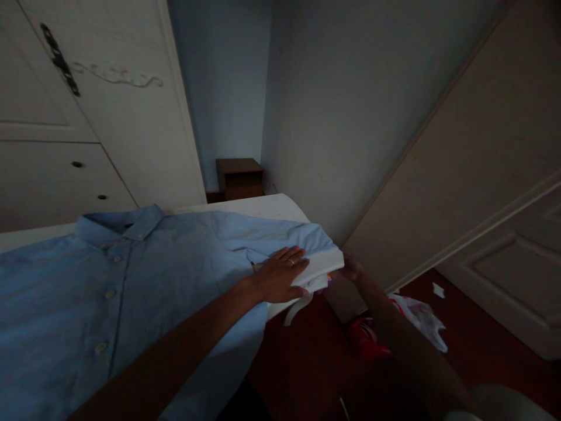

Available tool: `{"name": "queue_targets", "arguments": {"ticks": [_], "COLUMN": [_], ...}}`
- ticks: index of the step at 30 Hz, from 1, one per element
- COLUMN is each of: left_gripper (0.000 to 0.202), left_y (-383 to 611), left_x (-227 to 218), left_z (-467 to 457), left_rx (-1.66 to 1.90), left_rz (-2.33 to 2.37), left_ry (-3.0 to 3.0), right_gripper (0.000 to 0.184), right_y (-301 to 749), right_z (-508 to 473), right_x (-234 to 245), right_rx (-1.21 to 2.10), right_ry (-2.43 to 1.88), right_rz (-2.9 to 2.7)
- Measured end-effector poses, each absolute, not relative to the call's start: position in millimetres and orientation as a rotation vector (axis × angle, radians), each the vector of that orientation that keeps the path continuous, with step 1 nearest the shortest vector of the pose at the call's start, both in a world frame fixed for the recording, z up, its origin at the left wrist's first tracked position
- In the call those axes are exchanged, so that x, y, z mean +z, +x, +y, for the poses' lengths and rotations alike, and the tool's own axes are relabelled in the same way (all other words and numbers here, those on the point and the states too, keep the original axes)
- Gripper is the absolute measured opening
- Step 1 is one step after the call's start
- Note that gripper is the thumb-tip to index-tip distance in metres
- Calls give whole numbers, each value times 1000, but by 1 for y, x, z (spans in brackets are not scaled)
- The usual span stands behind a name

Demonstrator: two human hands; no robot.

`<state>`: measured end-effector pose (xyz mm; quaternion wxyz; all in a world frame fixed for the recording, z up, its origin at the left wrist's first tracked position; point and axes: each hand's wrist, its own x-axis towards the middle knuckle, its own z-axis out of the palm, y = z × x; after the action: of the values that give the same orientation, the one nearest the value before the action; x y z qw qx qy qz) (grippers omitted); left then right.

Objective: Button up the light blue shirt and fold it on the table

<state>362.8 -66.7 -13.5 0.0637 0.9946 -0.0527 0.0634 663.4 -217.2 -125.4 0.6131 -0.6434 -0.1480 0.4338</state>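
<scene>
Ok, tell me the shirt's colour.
The shirt is plain light blue, a little dim in this light; it shows in the head view, the only one.

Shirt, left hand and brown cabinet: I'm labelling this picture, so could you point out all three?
Shirt (177,263): head view, on the chest fabric.
Left hand (275,277): head view, on the back of the hand.
Brown cabinet (239,165): head view, on its top.

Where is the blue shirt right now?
In the head view, the blue shirt lies on the white board, collar at left, one sleeve near the left hand.
</scene>
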Motion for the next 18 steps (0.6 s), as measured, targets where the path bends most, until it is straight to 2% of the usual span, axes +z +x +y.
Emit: {"name": "queue_targets", "arguments": {"ticks": [5, 9, 13, 18], "left_gripper": [70, 69, 70, 76], "left_y": [362, 362, 364, 364], "left_x": [-11, -10, -13, -16], "left_z": [-66, -66, -64, -63], "left_rx": [194, 177, 185, 196], "left_rz": [-122, -103, -117, -149], "left_ry": [2992, 2994, 2994, 2993], "right_gripper": [17, 30, 35, 35], "right_y": [697, 720, 727, 720], "right_z": [-218, -230, -246, -261], "right_x": [-82, -39, -7, 14], "right_rx": [485, 224, 141, 194], "right_ry": [-1422, -1370, -1345, -1347], "right_rz": [-281, -297, -355, -459]}}
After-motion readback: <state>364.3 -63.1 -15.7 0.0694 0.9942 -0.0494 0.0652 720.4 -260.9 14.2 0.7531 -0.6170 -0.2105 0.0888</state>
